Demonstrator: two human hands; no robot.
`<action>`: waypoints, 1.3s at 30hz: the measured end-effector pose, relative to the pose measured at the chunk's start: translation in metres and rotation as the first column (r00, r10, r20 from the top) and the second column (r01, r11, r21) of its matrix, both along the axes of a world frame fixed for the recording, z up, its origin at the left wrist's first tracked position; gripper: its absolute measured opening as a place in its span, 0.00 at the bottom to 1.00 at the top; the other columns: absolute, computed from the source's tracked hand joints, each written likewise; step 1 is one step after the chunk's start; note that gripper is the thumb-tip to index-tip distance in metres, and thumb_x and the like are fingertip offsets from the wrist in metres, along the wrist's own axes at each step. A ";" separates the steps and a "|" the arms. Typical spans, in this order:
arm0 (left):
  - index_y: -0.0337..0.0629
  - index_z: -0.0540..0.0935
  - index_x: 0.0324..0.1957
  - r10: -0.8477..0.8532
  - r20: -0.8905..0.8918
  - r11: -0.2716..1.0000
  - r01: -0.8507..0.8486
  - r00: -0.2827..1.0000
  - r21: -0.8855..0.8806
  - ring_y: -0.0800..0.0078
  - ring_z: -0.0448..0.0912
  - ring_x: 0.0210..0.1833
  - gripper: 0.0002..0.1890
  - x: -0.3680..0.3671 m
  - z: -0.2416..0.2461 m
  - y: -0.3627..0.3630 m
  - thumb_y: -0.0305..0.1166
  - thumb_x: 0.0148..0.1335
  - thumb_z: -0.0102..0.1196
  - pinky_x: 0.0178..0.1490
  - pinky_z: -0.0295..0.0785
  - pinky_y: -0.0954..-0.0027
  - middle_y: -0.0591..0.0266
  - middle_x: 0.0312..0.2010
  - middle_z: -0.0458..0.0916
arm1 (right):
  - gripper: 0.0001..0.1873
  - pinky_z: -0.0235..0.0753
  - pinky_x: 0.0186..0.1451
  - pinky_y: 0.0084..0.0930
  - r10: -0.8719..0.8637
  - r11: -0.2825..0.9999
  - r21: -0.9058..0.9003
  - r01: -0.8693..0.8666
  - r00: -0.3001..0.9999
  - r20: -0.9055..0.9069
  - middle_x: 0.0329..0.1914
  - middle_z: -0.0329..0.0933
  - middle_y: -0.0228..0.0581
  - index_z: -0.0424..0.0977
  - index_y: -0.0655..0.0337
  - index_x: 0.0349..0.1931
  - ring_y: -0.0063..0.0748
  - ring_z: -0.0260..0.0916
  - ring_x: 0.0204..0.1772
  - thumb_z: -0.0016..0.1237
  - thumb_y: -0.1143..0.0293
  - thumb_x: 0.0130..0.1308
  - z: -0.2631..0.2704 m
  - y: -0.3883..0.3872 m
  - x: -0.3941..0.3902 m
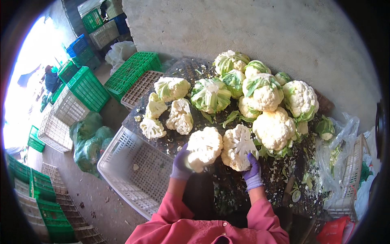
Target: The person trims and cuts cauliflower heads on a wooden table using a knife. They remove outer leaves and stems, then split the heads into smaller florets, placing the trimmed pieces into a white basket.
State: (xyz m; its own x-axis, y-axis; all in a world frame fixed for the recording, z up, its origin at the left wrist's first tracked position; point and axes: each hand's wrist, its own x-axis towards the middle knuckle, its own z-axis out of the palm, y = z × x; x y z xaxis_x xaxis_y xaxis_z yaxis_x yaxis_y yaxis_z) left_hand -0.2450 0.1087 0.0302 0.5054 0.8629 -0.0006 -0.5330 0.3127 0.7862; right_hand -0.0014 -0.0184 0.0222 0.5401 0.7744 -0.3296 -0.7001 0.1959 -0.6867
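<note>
My left hand (182,162), in a purple glove, grips a cauliflower piece (206,146) with its florets facing up. A second piece (238,148), its cut white stem side showing, is in my right hand (253,172), gloved alike. The two pieces are side by side above the dark table (225,183). Several cut cauliflower pieces (180,117) lie on the table beyond my left hand. Whole cauliflower heads (273,128), some with green leaves, are heaped beyond my right hand. A knife-like tool with a brown handle (288,187) lies right of my right hand.
A white plastic crate (137,170) stands at the table's left edge with a small scrap inside. Green crates (132,73) and green net bags (91,143) stand further left. A concrete wall (243,27) rises behind. Clear plastic bags (338,152) hang at right. A person (51,79) is far left.
</note>
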 end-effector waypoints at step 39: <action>0.28 0.60 0.61 0.563 -0.398 0.822 -0.441 0.724 0.361 0.61 0.64 0.61 0.40 -0.042 0.027 0.048 0.26 0.46 0.65 0.62 0.61 0.63 0.46 0.59 0.63 | 0.29 0.74 0.48 0.25 0.067 0.998 -0.051 -0.049 0.896 0.438 0.45 0.73 0.39 0.67 0.67 0.51 0.30 0.73 0.45 0.60 0.73 0.46 0.023 0.117 -0.014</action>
State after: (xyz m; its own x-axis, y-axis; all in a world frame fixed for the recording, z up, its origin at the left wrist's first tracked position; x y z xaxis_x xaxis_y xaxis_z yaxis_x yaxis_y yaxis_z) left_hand -0.2873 0.1564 0.0574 -0.0150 0.9939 0.1092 -0.1066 -0.1102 0.9882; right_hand -0.0150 0.0982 0.0451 0.5911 0.8006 -0.0981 -0.3345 0.1326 -0.9330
